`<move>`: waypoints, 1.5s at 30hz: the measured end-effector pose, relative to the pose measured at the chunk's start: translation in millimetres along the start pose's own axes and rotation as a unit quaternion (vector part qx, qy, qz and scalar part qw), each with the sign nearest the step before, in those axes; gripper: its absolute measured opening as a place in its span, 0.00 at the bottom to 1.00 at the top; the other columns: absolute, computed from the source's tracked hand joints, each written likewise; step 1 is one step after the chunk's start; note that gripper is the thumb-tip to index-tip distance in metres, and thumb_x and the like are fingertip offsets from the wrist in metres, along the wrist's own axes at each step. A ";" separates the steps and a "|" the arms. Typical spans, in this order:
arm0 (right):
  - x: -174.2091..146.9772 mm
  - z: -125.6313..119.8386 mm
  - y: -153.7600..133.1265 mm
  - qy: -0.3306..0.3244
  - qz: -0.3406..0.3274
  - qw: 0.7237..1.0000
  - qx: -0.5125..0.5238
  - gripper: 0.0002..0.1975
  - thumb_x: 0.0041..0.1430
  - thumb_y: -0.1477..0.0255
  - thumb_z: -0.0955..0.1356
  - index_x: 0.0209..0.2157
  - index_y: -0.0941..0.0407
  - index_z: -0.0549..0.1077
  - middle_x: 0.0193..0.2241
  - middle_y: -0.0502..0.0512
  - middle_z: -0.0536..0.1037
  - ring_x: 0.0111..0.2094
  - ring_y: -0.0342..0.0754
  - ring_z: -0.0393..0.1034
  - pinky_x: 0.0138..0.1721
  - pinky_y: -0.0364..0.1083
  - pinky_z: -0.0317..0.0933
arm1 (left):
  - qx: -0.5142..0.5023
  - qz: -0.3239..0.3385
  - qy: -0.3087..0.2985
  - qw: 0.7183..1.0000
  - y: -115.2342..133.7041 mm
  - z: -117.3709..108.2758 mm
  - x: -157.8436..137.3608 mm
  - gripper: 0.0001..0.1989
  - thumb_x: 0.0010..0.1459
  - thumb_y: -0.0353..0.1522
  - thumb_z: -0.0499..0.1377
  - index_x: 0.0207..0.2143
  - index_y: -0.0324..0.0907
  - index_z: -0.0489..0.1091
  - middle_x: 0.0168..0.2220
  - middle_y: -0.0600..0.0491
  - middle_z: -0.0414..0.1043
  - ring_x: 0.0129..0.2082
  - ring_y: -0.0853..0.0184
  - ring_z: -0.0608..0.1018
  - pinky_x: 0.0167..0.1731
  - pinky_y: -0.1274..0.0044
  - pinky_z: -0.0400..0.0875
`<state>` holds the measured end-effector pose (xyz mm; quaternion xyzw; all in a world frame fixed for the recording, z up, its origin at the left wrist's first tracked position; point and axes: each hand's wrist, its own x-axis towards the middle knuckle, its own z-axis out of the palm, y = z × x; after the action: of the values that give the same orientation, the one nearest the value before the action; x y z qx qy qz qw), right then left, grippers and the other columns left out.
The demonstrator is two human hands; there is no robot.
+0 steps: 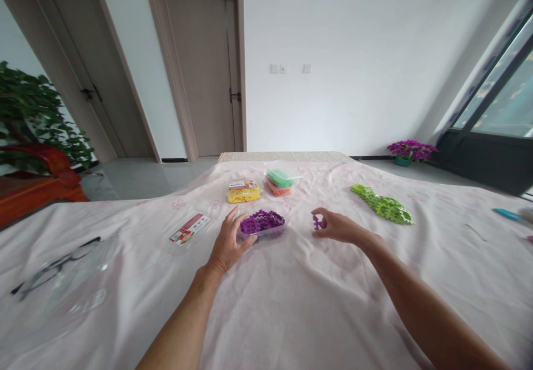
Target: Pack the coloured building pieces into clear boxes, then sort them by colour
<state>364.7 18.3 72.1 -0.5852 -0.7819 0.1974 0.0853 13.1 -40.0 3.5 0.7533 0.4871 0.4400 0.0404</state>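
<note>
My left hand (230, 239) grips the left end of a clear plastic box (272, 232), thumb along the front wall and fingers at the back. Inside the box lies a heap of purple plastic snowflake-like pieces (261, 220). To the right of the box, my right hand (336, 226) pinches one purple piece (318, 223) between thumb and fingers, just above the cloth. A clear lid with a red and white label (190, 229) lies flat to the left of my left hand.
Behind the purple box stand a box of yellow pieces (244, 193) and a box with green and orange pieces (280, 180). Joined lime-green pieces (383, 203) lie at right. Eyeglasses (58, 267) and clear plastic packaging (89, 281) rest at left on the pink tablecloth (283, 320).
</note>
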 end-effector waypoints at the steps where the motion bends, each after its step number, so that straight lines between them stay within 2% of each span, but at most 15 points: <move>1: 2.9 -0.2 -3.9 0.024 0.003 0.999 0.031 0.25 0.48 0.58 0.71 0.48 0.52 0.68 0.33 0.52 0.76 0.30 0.46 0.70 0.29 0.43 0.59 | 0.000 0.001 0.001 1.000 -0.2 0.0 0.0 0.28 0.57 0.41 0.59 0.58 0.44 0.60 0.64 0.43 0.52 0.65 0.54 0.57 0.62 0.59 0.56; 6: 23.3 1.9 -32.4 0.125 -0.019 0.976 0.174 0.20 0.49 0.55 0.72 0.36 0.56 0.69 0.31 0.55 0.78 0.27 0.46 0.72 0.27 0.43 0.63 | -0.006 0.001 0.007 1.000 -2.6 1.6 0.5 0.28 0.56 0.41 0.60 0.58 0.46 0.60 0.63 0.43 0.53 0.64 0.54 0.57 0.62 0.58 0.56; 9: 40.5 7.2 -54.4 0.156 -0.052 0.956 0.242 0.20 0.49 0.55 0.71 0.33 0.56 0.68 0.30 0.56 0.79 0.29 0.47 0.73 0.27 0.43 0.65 | -0.006 -0.004 0.003 1.000 -3.6 2.1 0.8 0.28 0.56 0.42 0.60 0.58 0.46 0.61 0.64 0.44 0.52 0.64 0.54 0.58 0.61 0.58 0.56; 12: 59.0 15.4 -75.1 0.175 -0.093 0.941 0.273 0.18 0.55 0.55 0.67 0.33 0.56 0.70 0.29 0.55 0.79 0.29 0.47 0.73 0.28 0.43 0.64 | -0.003 -0.010 -0.002 1.000 -3.6 1.6 0.9 0.28 0.56 0.43 0.60 0.58 0.45 0.61 0.64 0.43 0.52 0.64 0.54 0.58 0.61 0.58 0.56; 17: 85.7 30.5 -97.2 0.210 -0.150 0.952 0.167 0.13 0.57 0.59 0.67 0.33 0.53 0.78 0.34 0.52 0.80 0.37 0.51 0.73 0.39 0.47 0.64 | 0.001 -0.013 -0.007 1.000 -1.9 -0.2 0.9 0.28 0.57 0.43 0.60 0.58 0.44 0.61 0.64 0.42 0.52 0.64 0.54 0.57 0.61 0.58 0.56; 23: 105.7 47.9 -105.1 0.195 -0.238 0.948 0.082 0.09 0.58 0.65 0.68 0.37 0.50 0.80 0.38 0.52 0.81 0.45 0.52 0.71 0.48 0.50 0.61 | -0.001 -0.007 -0.001 1.000 -2.4 0.2 1.6 0.28 0.56 0.42 0.60 0.57 0.44 0.61 0.63 0.41 0.52 0.64 0.53 0.58 0.61 0.58 0.56; 26: 108.0 51.4 -102.6 0.213 -0.223 0.950 0.053 0.11 0.53 0.68 0.71 0.41 0.50 0.79 0.43 0.53 0.79 0.47 0.53 0.69 0.50 0.50 0.60 | -0.001 -0.008 0.000 1.000 -3.8 0.6 1.9 0.28 0.56 0.42 0.60 0.57 0.44 0.62 0.64 0.42 0.52 0.64 0.53 0.59 0.61 0.58 0.57; 28: 105.9 50.3 -101.1 0.231 -0.196 0.952 0.040 0.11 0.51 0.69 0.72 0.39 0.50 0.80 0.43 0.53 0.79 0.47 0.53 0.70 0.48 0.49 0.61 | -0.002 -0.008 -0.001 1.000 -4.3 0.6 2.1 0.28 0.56 0.41 0.60 0.57 0.44 0.61 0.64 0.42 0.52 0.63 0.53 0.59 0.60 0.58 0.57; 32: 100.1 46.8 -103.1 0.190 -0.188 0.963 0.021 0.05 0.53 0.69 0.71 0.32 0.50 0.81 0.35 0.51 0.81 0.39 0.50 0.72 0.40 0.46 0.62 | -0.004 -0.011 -0.003 1.000 -4.1 0.7 1.9 0.28 0.56 0.41 0.60 0.57 0.44 0.61 0.64 0.42 0.52 0.63 0.54 0.59 0.61 0.58 0.57; 37: 103.8 51.0 -105.3 0.141 -0.180 0.972 0.047 0.08 0.53 0.72 0.69 0.35 0.51 0.81 0.33 0.50 0.82 0.35 0.48 0.74 0.37 0.43 0.63 | -0.005 -0.016 -0.009 1.000 -3.0 0.8 1.3 0.29 0.56 0.42 0.60 0.58 0.43 0.61 0.64 0.42 0.52 0.64 0.54 0.58 0.61 0.59 0.56; 41: 107.7 53.8 -101.6 0.125 -0.225 0.958 0.127 0.11 0.54 0.74 0.67 0.37 0.52 0.80 0.34 0.50 0.82 0.36 0.48 0.75 0.39 0.44 0.66 | -0.009 -0.017 -0.007 1.000 -3.1 0.8 1.3 0.28 0.56 0.42 0.60 0.57 0.44 0.61 0.64 0.43 0.51 0.64 0.54 0.58 0.61 0.60 0.55; 45: 104.4 53.9 -101.8 0.071 -0.293 0.937 0.177 0.12 0.56 0.73 0.66 0.40 0.52 0.79 0.36 0.52 0.82 0.37 0.49 0.76 0.41 0.47 0.67 | -0.014 -0.019 -0.009 1.000 -4.1 1.4 0.8 0.29 0.56 0.43 0.60 0.58 0.45 0.61 0.64 0.43 0.51 0.64 0.54 0.57 0.62 0.60 0.54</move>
<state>224.0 82.0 54.5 -0.3176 -0.8630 0.2568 0.2974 11.3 -36.7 1.2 0.7472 0.4949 0.4390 0.0641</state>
